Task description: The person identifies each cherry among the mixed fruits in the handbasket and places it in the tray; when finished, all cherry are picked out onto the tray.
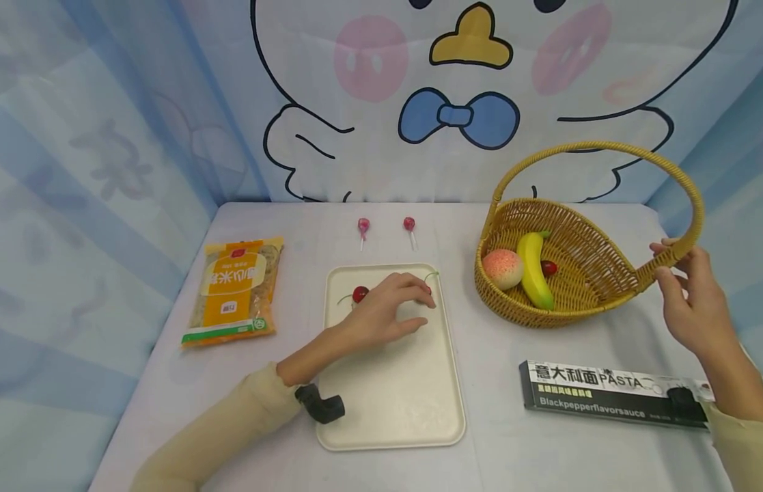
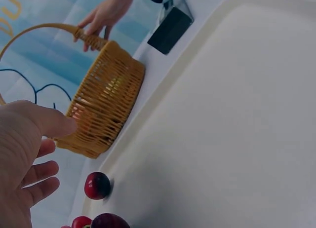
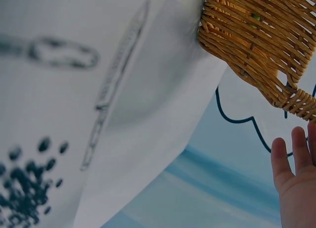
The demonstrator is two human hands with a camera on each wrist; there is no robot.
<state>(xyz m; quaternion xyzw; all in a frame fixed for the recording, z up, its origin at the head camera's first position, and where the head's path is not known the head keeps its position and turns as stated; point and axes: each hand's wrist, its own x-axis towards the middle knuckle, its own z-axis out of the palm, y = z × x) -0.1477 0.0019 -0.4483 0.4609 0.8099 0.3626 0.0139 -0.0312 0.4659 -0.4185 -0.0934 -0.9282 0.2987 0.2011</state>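
Note:
My left hand (image 1: 406, 297) hovers over the far end of a cream tray (image 1: 412, 403), fingers loosely spread and holding nothing. One red cherry (image 1: 360, 294) lies just left of the hand, and another cherry (image 1: 428, 288) with a green stem peeks out at the fingertips. In the left wrist view, cherries (image 2: 97, 185) lie on the tray (image 2: 237, 114) a little apart from my left hand (image 2: 47, 149). My right hand (image 1: 669, 265) grips the lower right end of the handle of a wicker basket (image 1: 578, 287). The basket (image 3: 256, 35) also shows above my right hand (image 3: 294, 178).
The basket holds a peach (image 1: 503, 268), a banana (image 1: 535, 270) and a cherry (image 1: 548, 268). A black pasta box (image 1: 608, 395) lies front right, an orange noodle packet (image 1: 236, 290) at the left, and two lollipops (image 1: 363, 225) behind the tray. Cloth walls enclose the table.

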